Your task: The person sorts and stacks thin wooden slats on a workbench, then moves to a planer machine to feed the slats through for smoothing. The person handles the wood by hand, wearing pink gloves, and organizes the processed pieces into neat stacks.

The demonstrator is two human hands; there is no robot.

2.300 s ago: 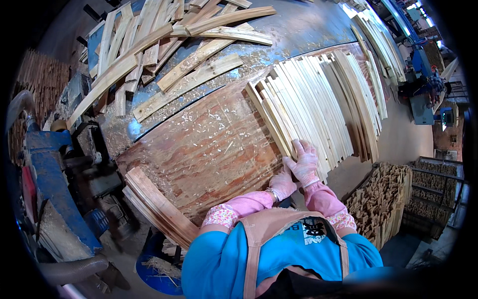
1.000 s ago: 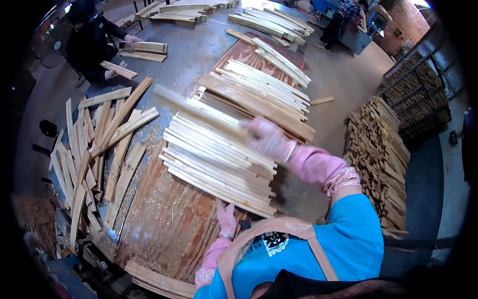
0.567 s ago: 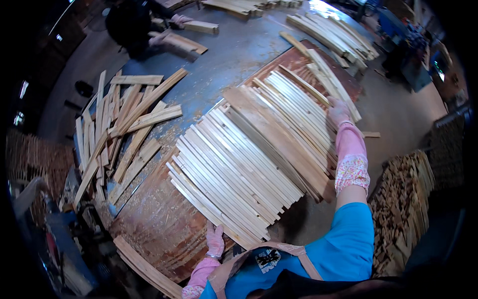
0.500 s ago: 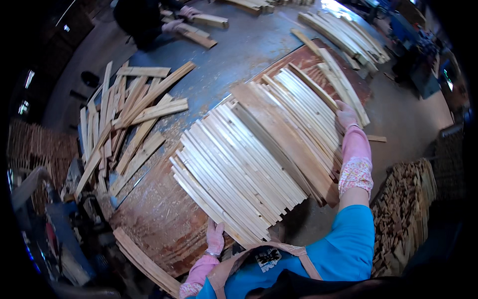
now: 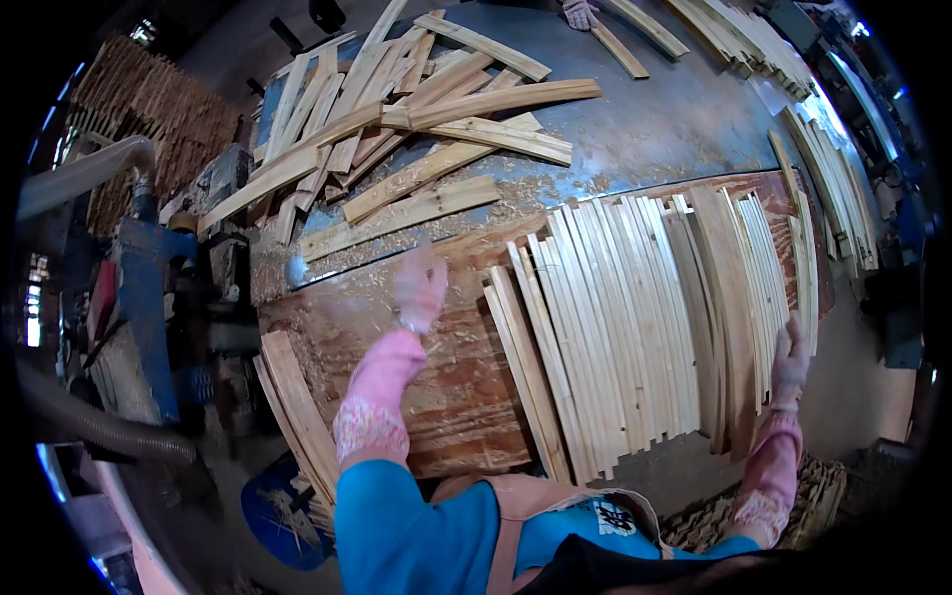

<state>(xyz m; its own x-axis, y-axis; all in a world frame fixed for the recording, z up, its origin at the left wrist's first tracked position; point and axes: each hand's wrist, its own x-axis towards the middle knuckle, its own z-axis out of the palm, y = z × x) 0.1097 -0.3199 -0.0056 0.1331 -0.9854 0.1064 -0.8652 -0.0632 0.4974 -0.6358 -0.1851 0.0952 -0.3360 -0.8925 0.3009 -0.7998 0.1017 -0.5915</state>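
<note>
The head view looks down on a wide workbench (image 5: 635, 149), its far part grey-blue metal dusted with sawdust, its near part a reddish-brown wooden board (image 5: 446, 387).

The left hand (image 5: 421, 288), in a pale pink glove, is blurred. It hovers over the bare board just left of the row of slats, fingers spread loosely and holding nothing that shows. Whether it touches the board, I cannot tell. Its pink sleeve (image 5: 377, 397) runs back to a blue shirt at the lower edge.

The right hand (image 5: 790, 362), also gloved, lies flat on the right end of the row of slats (image 5: 635, 327), fingers stretched along the outermost strips near the table's edge. It presses or rests on them and does not close around any 1 piece.

The row of slats is a band of thin pale wood strips laid side by side on the board, running away from the person and fanning slightly. It fills the space between the 2 hands, the left end near the left hand and the right end under the right hand.

Beyond the row, a loose heap of wider planks (image 5: 416, 129) lies crisscrossed on the metal surface. More strips are stacked along the far right edge (image 5: 833, 188). Several boards (image 5: 297, 416) lean at the near left corner of the bench. A blue machine (image 5: 144, 288) with a grey hose (image 5: 79, 174) stands to the left. At the top edge another person's gloved hand (image 5: 580, 12) touches a plank.
</note>
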